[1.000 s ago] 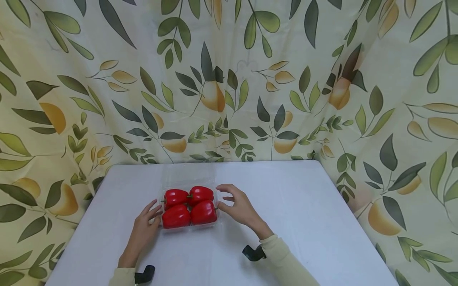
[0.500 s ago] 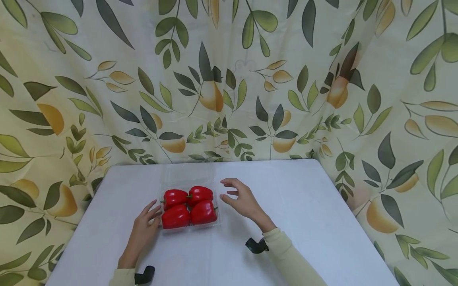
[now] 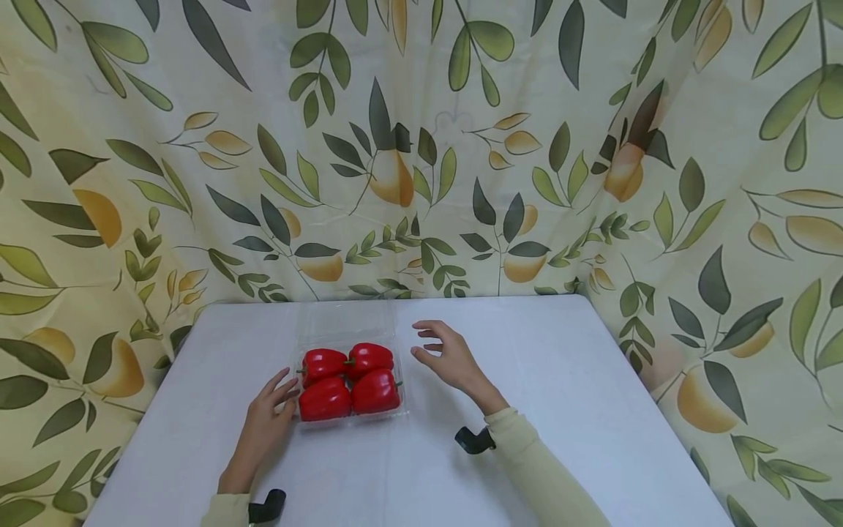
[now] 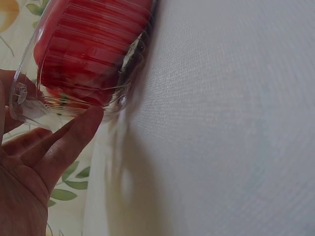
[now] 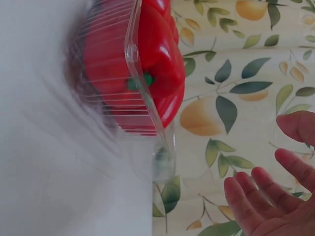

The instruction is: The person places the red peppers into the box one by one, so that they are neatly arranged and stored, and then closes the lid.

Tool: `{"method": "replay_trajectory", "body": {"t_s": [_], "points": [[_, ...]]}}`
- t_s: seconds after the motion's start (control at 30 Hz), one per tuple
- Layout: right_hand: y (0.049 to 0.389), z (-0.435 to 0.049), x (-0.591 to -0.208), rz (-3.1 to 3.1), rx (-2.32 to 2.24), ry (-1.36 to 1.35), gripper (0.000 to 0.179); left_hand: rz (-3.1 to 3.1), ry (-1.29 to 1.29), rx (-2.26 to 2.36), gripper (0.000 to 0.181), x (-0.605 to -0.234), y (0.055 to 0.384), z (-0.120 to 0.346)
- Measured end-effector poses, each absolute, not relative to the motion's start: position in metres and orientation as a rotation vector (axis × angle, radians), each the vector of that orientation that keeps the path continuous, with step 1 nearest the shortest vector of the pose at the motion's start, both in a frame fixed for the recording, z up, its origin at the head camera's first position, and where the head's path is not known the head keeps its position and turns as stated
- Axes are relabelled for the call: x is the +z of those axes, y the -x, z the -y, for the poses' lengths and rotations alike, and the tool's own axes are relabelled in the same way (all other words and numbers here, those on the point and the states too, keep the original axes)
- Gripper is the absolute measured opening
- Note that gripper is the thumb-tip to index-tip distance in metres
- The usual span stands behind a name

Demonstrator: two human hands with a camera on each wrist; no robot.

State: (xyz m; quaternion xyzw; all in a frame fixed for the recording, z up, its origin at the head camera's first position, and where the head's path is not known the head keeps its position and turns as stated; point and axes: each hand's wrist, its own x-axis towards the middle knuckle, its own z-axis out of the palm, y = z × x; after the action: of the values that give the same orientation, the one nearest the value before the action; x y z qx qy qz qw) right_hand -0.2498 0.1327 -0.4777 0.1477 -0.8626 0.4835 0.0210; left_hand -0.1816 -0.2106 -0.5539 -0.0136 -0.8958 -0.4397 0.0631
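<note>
Several red bell peppers (image 3: 325, 399) sit in a clear plastic clamshell box (image 3: 352, 421) on the table. Its transparent lid (image 3: 345, 320) lies folded back on the far side. My left hand (image 3: 265, 421) rests against the box's left side, fingers loosely extended. In the left wrist view a fingertip touches the ribbed wall of the box (image 4: 96, 44), and other fingers are partly behind its rim. Clear of the box, to its right, my right hand (image 3: 451, 359) hovers with relaxed, parted fingers and nothing in them. A pepper's green stem (image 5: 141, 81) shows in the right wrist view.
The white table (image 3: 527, 366) extends around the box. A leaf-and-fruit patterned curtain (image 3: 421, 146) hangs behind and along both sides. Black wrist-camera mounts (image 3: 474, 440) stick out near both sleeves.
My right hand has let go of the box's right side and moved right and slightly away from me. My left hand and the peppers have stayed in place.
</note>
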Motion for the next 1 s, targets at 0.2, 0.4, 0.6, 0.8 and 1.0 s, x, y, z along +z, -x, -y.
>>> {"method": "replay_trajectory", "body": {"t_s": [0.2, 0.4, 0.6, 0.8, 1.0], "points": [[0.264, -0.132, -0.482, 2.680, 1.585, -0.408, 0.043, 2.710, 0.031, -1.333, 0.041, -0.555, 0.181, 0.211], [0.281, -0.131, -0.485, 2.666, 1.657, -0.338, 0.038, 2.696, 0.039, -1.349, 0.041, -0.557, 0.182, 0.212], [0.294, -0.128, -0.493, 2.697, 1.657, -0.294, 0.036, 2.668, 0.057, -1.387, 0.040, -0.558, 0.182, 0.212], [0.308, -0.125, -0.499, 2.736, 1.694, -0.256, 0.037, 2.672, 0.055, -1.402, 0.040, -0.557, 0.182, 0.213], [0.325, -0.120, -0.502, 2.768, 1.779, -0.206, 0.039, 2.678, 0.036, -1.402, 0.040, -0.556, 0.182, 0.212]]}}
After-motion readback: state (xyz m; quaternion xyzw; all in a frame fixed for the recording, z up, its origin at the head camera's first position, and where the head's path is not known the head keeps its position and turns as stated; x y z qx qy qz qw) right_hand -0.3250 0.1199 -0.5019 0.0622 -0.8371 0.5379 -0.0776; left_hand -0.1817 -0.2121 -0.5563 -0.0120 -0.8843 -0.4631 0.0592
